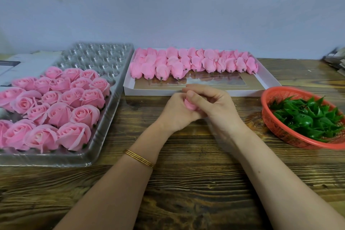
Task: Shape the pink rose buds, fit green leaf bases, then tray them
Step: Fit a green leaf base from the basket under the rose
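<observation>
Between my two hands, on the head view, I see one pink bud (189, 104) gripped: my left hand (177, 112) curls round its lower side, my right hand (211, 104) pinches its top with thumb and fingertips. Beyond the grip lies the white box (149, 93) of closed buds; left of it the clear tray (104, 136) of open roses; right of it the red basket (280, 131) of green leaf bases (308, 116)

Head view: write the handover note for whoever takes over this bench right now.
Left grip and right grip together hold one pink bud, no leaf base visible on it.
Done: finished roses fill the near part of the clear tray; its far cells are empty.
Left: unshaped buds wait in the white box; green leaf bases lie in the red basket.
</observation>
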Available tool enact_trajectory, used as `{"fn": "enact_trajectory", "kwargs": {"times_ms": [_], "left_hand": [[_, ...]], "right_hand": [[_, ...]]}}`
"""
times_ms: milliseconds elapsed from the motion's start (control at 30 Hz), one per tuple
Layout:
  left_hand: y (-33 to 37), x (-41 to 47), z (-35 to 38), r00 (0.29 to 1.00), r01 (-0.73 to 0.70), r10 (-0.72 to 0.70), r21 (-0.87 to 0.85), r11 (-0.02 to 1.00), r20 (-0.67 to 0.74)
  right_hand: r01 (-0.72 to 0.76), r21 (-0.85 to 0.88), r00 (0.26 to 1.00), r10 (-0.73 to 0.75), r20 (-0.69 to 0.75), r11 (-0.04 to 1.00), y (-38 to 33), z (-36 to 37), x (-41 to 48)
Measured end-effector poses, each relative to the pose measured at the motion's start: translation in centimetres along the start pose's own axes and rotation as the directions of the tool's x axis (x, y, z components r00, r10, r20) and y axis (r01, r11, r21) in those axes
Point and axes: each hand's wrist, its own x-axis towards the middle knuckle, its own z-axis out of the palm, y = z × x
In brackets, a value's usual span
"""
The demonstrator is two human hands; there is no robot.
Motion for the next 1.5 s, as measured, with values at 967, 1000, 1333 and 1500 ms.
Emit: {"fn": "enact_trajectory", "kwargs": {"times_ms": [967, 1000, 1333, 1500], "left_hand": [[0.25, -0.24, -0.2, 0.985, 0.167, -0.163, -0.08, 0.983, 0.046], [0.18, -0.23, -0.29, 0.987, 0.156, -0.154, -0.059, 0.986, 0.034], [0.84, -0.43, -0.1, 0.992, 0.092, -0.101, -0.119, 0.989, -0.074], [0.6, -0.32, 0.07, 0.992, 0.087, -0.088, -0.021, 0.996, -0.089]], "right_hand": [[-0.032, -0.4, 0.96, 0.14, 0.244, 0.916, 0.58, -0.52, -0.01], [-0.024, -0.423, 0.96, 0.139, 0.244, 0.906, 0.63, -0.58, 0.0], [-0.058, -0.244, 0.998, 0.058, -0.004, 0.968, 0.08, -0.88, 0.03], [0.05, -0.177, 0.982, -0.081, -0.17, 0.983, 0.06, -0.2, 0.22]]}}
